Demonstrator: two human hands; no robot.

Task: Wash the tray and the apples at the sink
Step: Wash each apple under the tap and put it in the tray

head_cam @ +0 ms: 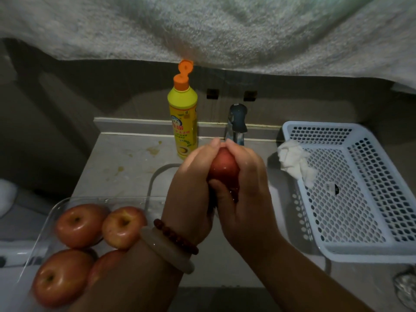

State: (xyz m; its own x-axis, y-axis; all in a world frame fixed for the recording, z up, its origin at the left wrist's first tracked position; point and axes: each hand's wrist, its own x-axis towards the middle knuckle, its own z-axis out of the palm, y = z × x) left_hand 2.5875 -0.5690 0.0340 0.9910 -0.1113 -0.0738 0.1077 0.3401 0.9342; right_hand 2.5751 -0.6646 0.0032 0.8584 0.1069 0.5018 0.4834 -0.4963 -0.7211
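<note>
I see my left hand (pixel 191 183) and right hand (pixel 245 190) cupped around one wet red apple (pixel 224 168) just below the faucet (pixel 236 122) over the sink (pixel 155 176), while four more apples (pixel 77 225) sit in the clear tray (pixel 56 208) (lower left), dish soap bottle (pixel 182 115) behind.
</note>
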